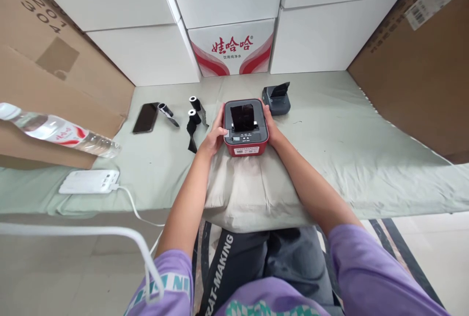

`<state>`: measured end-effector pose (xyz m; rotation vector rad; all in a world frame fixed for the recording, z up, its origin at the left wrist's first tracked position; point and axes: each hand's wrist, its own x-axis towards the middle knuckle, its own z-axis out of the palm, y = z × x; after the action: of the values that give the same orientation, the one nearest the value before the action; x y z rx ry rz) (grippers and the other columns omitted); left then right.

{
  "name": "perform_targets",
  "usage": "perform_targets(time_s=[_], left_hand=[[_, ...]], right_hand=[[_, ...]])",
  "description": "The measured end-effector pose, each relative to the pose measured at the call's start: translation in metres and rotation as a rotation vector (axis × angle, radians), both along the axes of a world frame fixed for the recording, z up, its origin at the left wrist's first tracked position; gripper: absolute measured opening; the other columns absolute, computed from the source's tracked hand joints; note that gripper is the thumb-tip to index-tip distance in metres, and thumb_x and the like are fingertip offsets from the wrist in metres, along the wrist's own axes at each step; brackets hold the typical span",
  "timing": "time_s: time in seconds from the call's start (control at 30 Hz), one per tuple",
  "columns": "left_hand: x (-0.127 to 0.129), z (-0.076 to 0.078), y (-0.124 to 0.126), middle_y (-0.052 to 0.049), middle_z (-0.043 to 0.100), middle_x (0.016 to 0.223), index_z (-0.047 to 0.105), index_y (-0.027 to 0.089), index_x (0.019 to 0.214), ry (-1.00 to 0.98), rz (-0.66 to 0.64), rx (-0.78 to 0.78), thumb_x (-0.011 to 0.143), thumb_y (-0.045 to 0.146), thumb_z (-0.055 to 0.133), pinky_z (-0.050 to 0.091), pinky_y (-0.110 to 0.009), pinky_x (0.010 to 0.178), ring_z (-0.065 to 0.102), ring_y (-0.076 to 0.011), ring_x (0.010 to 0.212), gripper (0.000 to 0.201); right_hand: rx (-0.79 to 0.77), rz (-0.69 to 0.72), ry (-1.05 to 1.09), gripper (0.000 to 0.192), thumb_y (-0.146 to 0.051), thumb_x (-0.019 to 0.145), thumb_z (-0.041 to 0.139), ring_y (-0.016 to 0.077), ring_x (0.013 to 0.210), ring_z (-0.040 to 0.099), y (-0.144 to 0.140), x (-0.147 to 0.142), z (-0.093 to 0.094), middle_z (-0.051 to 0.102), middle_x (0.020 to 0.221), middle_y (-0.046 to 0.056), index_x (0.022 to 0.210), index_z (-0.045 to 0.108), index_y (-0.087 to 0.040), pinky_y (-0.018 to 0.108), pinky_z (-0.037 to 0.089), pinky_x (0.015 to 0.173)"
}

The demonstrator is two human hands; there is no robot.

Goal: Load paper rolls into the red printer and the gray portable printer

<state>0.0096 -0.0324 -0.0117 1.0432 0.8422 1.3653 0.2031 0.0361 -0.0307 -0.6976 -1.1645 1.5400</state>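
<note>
Left hand (214,136) and right hand (268,121) clasp the red label printer (245,128) by opposite sides, fingers seemingly wrapped against its casing.

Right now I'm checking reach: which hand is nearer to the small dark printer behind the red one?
Right. The right hand grips the red printer's right side, just below the dark printer; the left hand holds the opposite side.

Ribbon rolls (195,111) crowd the left; open cloth (348,135) lies right.
</note>
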Motion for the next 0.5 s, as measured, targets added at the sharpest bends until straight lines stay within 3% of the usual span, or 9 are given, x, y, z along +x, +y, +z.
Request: perform_targets(time_s=[0.23,0.33,0.5], left_hand=[[0.003,-0.005,0.001,0.002,0.057,0.155,0.056,0.035,0.147,-0.008,-0.015,0.090,0.066,0.042,0.077,0.047,-0.050,0.119,0.045,-0.0340,0.151,0.084],[0.003,-0.008,0.001,0.003,0.049,0.162,0.048,0.034,0.153,-0.004,-0.018,0.086,0.068,0.046,0.077,0.039,-0.049,0.125,0.036,-0.0336,0.156,0.091],[0.001,-0.017,0.004,0.005,0.033,0.173,0.039,0.037,0.159,-0.013,-0.042,0.107,0.068,0.047,0.076,0.032,-0.046,0.130,0.021,-0.0314,0.164,0.100]], right_hand=[[0.047,-0.015,-0.056,0.084,-0.094,0.078,0.049,0.0245,0.150,0.050,-0.003,-0.001,0.005,0.069,0.143,-0.002,0.135,0.067,-0.035,0.044,0.038,0.130],[0.062,-0.003,-0.055,0.084,-0.095,0.078,0.048,0.0256,0.149,0.052,-0.002,-0.001,0.004,0.071,0.137,-0.001,0.132,0.068,-0.034,0.044,0.042,0.127],[0.080,-0.011,-0.023,0.087,-0.095,0.077,0.049,0.0257,0.152,0.047,-0.001,-0.001,0.003,0.066,0.146,-0.002,0.137,0.065,-0.033,0.046,0.040,0.129]])
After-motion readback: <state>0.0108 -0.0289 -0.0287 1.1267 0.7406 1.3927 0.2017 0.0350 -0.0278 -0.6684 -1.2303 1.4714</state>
